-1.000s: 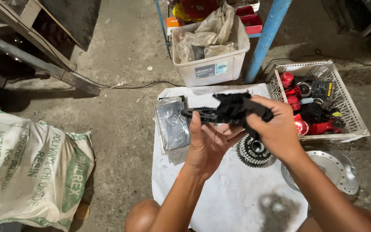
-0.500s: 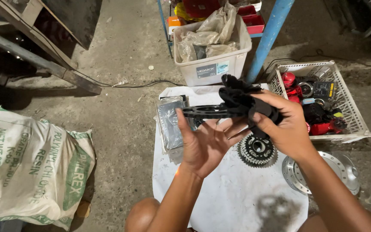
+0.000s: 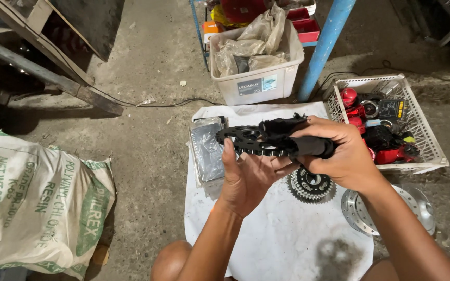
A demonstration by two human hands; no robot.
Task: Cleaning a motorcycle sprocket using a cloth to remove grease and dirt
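Note:
A black toothed sprocket (image 3: 246,139) rests flat on the palm and fingers of my left hand (image 3: 248,177), above a white sheet (image 3: 282,234) on the floor. A black rag (image 3: 292,138) is gripped in my right hand (image 3: 339,156) and pressed onto the sprocket's right side. Below my hands a second toothed sprocket cluster (image 3: 311,186) lies on the sheet. A clear-wrapped flat packet (image 3: 207,151) lies at the sheet's left edge.
A white lattice basket (image 3: 417,130) with red and black parts stands at right. A silver hub disc (image 3: 360,213) lies beside it. A white plastic box (image 3: 259,78) of bags, a blue pole (image 3: 326,47), a cable and a large printed sack (image 3: 32,203) surround the sheet.
The sprocket has tipped from tilted to nearly flat on my left palm. My right hand with the rag has slid over its right side and dropped slightly.

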